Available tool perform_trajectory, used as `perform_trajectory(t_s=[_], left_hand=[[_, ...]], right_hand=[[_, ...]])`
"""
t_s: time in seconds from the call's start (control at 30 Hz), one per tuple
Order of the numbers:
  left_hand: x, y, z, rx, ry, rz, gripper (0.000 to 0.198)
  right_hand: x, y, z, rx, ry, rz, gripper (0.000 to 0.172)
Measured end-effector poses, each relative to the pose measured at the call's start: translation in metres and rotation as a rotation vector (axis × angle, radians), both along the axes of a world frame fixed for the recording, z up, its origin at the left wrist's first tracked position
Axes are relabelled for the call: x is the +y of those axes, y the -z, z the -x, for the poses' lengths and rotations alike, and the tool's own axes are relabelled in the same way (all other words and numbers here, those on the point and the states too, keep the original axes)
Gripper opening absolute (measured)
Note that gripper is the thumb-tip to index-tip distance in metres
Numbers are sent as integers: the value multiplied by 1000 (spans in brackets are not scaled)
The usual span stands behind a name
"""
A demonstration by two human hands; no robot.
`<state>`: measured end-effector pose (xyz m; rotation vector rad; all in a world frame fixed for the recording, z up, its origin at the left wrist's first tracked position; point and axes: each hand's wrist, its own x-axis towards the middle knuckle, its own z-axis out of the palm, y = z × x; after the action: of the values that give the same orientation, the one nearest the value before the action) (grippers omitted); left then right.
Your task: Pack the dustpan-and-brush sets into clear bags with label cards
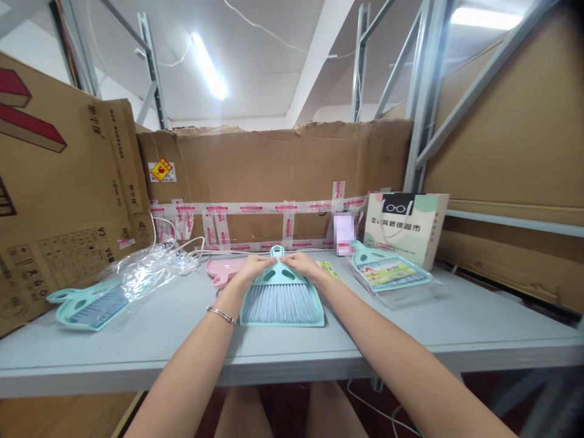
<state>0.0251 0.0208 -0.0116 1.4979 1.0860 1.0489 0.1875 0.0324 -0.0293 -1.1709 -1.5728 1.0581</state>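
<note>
A mint-green hand brush [281, 304] with pale bristles lies nested in a matching dustpan [320, 319], in the middle of the grey table. My left hand [256, 267] grips the set on the left side, its thumb at the base of the handle. On the opposite side my right hand [300, 266] holds it the same way, thumb close to the other. The looped handle end [277, 250] points away from me. Most of my fingers are hidden behind or under the set. Just left of it lies a pink dustpan [224, 271], partly covered by my left hand.
Another mint brush set [93, 307] and crumpled clear plastic bags [150, 267] lie at the left. To the right are a packaged set [392, 271], a paper bag [401, 228] and a phone-like blurred thing [345, 234]. Cardboard boxes [274, 164] wall the back and sides.
</note>
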Motion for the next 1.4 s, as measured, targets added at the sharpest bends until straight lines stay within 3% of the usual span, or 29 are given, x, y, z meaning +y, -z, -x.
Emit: perform_trajectory(t_s=[0.43, 0.5, 0.63, 0.7, 0.77, 0.87, 1.03, 1.23, 1.4], left_hand=[[-2, -8, -1, 16, -47, 26, 29], [-4, -10, 2, 48, 4, 6, 31], [-7, -14, 14, 91, 246, 22, 40], [-6, -15, 22, 103, 282, 29, 42], [-3, -15, 29, 95, 199, 31, 45], [5, -15, 38, -19, 0, 35, 50], [12, -19, 41, -309, -306, -17, 48], [14, -18, 36, -296, -270, -15, 57], [13, -17, 35, -190, -226, -71, 60]], right_hand=[[-2, -3, 1, -14, 11, -31, 37], [-2, -4, 1, 12, 17, -20, 35], [2, -12, -9, 153, 48, -57, 35], [6, -17, -23, 201, 64, -80, 37], [10, -19, -43, 123, 187, -105, 36], [16, -13, -76, -190, 465, -117, 26], [24, 12, -91, -381, 488, -10, 37], [29, 24, -79, -553, 449, 8, 38], [23, 23, -83, -490, 368, 47, 26]])
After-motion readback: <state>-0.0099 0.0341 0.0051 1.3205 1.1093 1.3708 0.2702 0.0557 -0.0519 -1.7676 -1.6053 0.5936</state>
